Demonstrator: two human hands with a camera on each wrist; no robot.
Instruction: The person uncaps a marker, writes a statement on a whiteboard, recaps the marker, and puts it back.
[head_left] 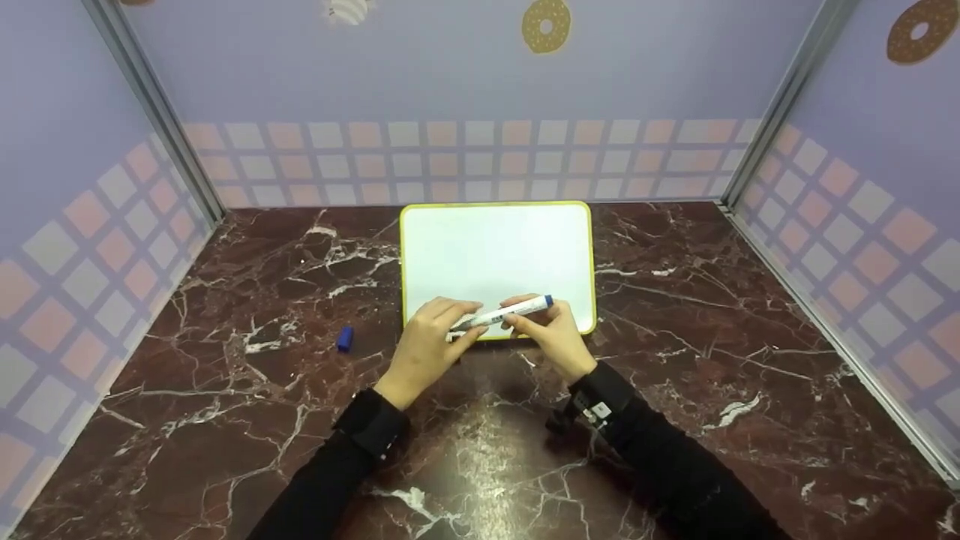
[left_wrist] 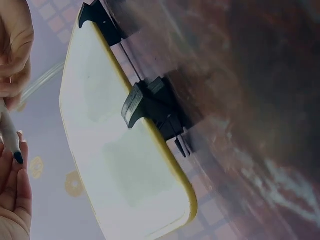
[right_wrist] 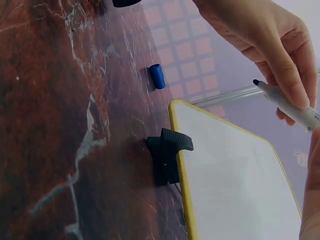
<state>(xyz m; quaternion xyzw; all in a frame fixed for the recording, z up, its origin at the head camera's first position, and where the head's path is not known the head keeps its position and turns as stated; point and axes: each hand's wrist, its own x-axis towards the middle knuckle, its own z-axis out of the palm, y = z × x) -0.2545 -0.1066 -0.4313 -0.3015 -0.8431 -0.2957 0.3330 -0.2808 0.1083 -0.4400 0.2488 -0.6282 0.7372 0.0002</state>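
Observation:
A white marker (head_left: 517,309) with a blue back end is held level between the two hands, in front of a whiteboard (head_left: 495,255). Its bare dark tip (right_wrist: 256,82) points left, with the left hand (head_left: 427,337) pinching the barrel close behind it. My right hand (head_left: 555,334) grips the back part of the barrel, the blue end sticking out past the fingers. In the left wrist view, the left hand's fingers (left_wrist: 15,200) lie beside the tip. A blue marker cap (head_left: 345,338) rests on the table to the left of the left hand.
Yellow edging frames the whiteboard, which stands in a black holder (left_wrist: 155,107) with hooked clips at its lower edge. The table (head_left: 225,420) has a dark red marbled top. Patterned panels (head_left: 480,82) wall it in at the back and both sides.

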